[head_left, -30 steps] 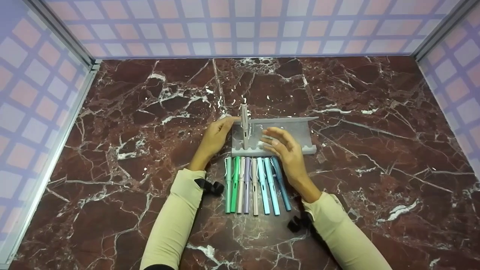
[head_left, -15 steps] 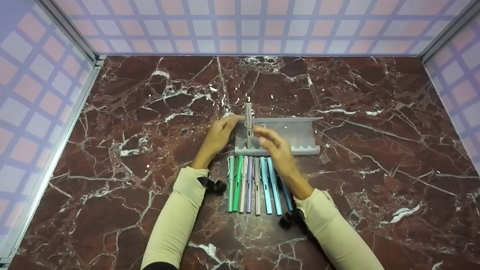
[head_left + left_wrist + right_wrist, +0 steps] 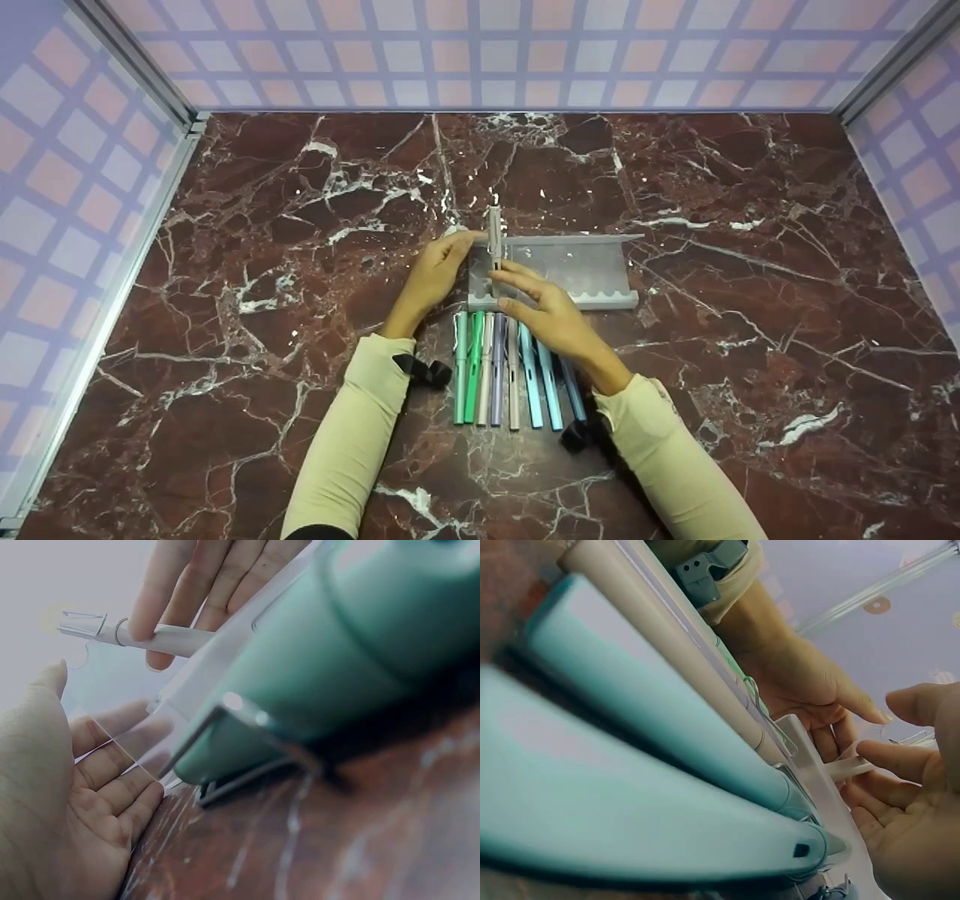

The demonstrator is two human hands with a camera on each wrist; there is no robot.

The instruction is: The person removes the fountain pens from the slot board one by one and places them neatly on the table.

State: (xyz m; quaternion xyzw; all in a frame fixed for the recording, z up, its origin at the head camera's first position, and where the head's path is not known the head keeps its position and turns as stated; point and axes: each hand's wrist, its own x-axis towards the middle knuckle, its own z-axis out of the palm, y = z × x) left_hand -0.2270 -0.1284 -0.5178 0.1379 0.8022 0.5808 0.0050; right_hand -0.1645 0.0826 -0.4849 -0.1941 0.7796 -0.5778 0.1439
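Note:
A clear plastic pen stand with a scalloped front strip lies mid-table. One pale grey pen rests across its left end. My left hand holds the stand's left side; in the left wrist view its fingers show through the clear plastic. My right hand touches the pen; in the left wrist view its straight fingers lie against the barrel. The right thumb stands apart from the pen in the right wrist view. Below the stand lie several pens side by side, including a bright green pen.
In the row are also a sea-green pen, a purple pen, light blue pens and a dark blue pen, partly under the right wrist. The marble-patterned table is bounded by checkered walls.
My right hand has moved left from over the stand's middle to the grey pen, and its fingers now touch it. The left hand stays at the stand's left side.

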